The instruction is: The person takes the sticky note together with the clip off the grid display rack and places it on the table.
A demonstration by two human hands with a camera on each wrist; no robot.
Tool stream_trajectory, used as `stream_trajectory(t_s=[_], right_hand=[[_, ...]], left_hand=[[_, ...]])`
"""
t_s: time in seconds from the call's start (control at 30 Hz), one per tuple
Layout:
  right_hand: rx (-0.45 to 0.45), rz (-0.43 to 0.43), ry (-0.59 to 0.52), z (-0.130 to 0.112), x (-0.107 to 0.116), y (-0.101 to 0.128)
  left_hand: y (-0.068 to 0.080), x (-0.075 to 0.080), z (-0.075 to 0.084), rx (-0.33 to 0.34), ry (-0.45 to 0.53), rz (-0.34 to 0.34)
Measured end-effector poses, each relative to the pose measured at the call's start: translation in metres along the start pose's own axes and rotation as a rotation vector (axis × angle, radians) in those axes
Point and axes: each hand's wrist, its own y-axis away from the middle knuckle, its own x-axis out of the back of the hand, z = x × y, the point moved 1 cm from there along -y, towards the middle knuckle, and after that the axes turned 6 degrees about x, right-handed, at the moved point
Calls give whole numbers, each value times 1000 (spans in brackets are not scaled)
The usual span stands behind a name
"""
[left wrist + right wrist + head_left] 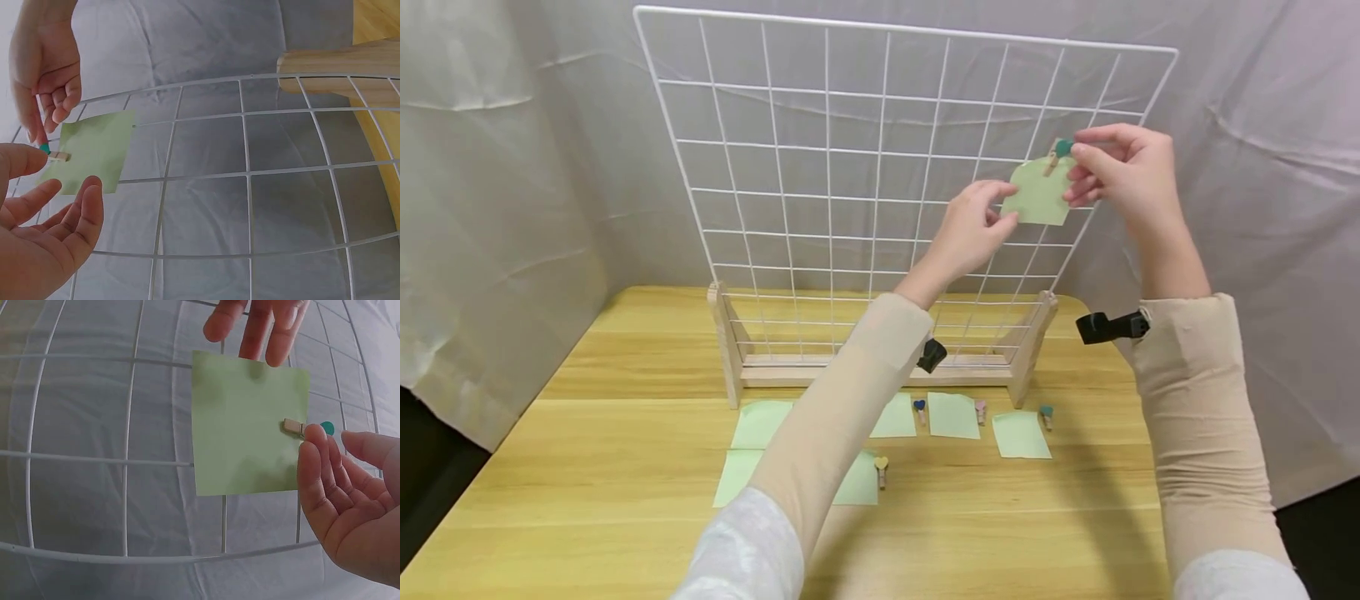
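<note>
A white wire grid (827, 167) stands upright in a wooden stand (880, 371) on the table. A light green paper note (1039, 193) hangs on the grid's upper right, under a small wooden clip with a teal heart (1060, 150). My right hand (1120, 175) pinches the clip's heart end between thumb and forefinger; the right wrist view shows the clip (294, 428) on the note (247, 425). My left hand (977, 225) has relaxed fingers, and its fingertips touch the note's lower left edge. The left wrist view shows that hand (44, 237) just below the note (90, 153).
Several more green notes (953, 414) lie on the wooden table (625, 467) in front of the stand, with several small heart clips (980, 410) beside them. My left forearm hides part of them. Grey cloth hangs behind the grid and at both sides.
</note>
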Motion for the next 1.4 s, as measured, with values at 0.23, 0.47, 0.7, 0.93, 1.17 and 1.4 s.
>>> stream_trajectory(t_s=[0.23,0.47,0.7,0.93,1.17,1.4], right_hand=[[11,-24,71,0,-3,-3],[-7,-69,260,-2,-7,-6],[-25,-116,428,-4,-10,-10],[-45,-152,517,-2,-11,-14],[-36,-187,607,5,-13,-13],[-18,-196,648,13,-12,-11]], left_hand=[[-5,-2,-1,32,-21,-3],[-5,-3,0,23,-12,0],[-4,-1,5,-7,-92,52],[-6,-5,4,-46,-94,75],[-8,-12,-4,-55,-24,86],[-7,-18,-8,-58,41,121]])
